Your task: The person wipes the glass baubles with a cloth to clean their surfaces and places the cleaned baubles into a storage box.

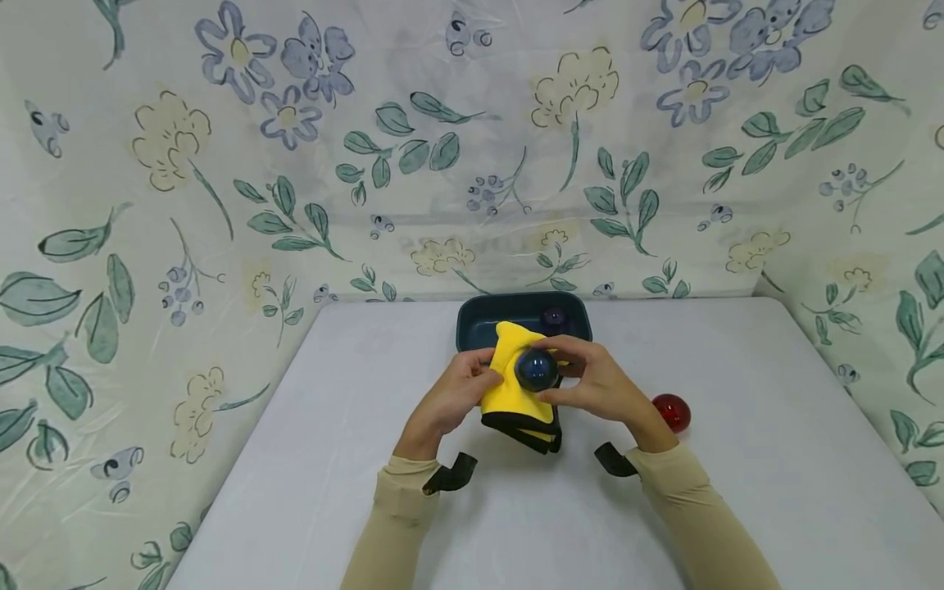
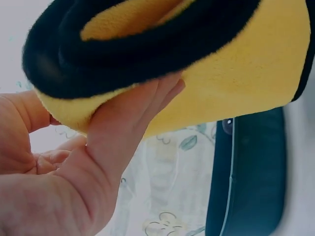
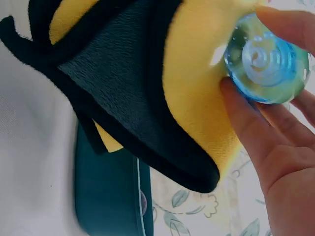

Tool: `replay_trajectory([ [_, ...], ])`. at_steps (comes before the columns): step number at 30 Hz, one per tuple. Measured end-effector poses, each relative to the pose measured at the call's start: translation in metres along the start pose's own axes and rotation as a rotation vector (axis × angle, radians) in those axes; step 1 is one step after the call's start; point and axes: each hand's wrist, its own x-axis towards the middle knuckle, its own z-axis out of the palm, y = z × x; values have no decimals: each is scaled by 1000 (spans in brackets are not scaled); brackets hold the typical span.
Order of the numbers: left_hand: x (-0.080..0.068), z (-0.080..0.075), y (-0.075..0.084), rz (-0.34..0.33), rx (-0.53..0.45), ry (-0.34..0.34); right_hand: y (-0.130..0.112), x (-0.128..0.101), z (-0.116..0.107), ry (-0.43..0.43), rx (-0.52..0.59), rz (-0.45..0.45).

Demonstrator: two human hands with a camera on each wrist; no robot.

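A folded yellow cloth point(image 1: 509, 397) with black edging is gripped by my left hand point(image 1: 451, 395), thumb on the near face and fingers behind. My right hand point(image 1: 599, 383) holds a blue glass ball point(image 1: 536, 369) between thumb and fingers, up against the cloth. In the right wrist view the glass ball point(image 3: 266, 59) looks clear with a pale blue swirl inside. The cloth's dark grey side point(image 3: 115, 69) also shows there. In the left wrist view the thumb and fingers of the left hand point(image 2: 113, 142) pinch the cloth point(image 2: 231, 73) from both sides.
A dark teal tray point(image 1: 483, 307) stands behind the hands, with a purple ball point(image 1: 553, 317) in its right part. A red glass ball point(image 1: 672, 413) lies on the white table point(image 1: 354, 393) beside the right wrist. A floral curtain point(image 1: 413, 205) closes off the back and sides.
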Motion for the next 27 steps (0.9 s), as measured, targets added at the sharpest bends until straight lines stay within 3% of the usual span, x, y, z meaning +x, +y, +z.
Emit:
replay_trajectory([
  [11, -2, -1, 0, 5, 15, -18, 0, 0, 2, 100, -126, 2],
  [27, -5, -4, -3, 18, -15, -78, -4, 0, 9, 159, -111, 43],
])
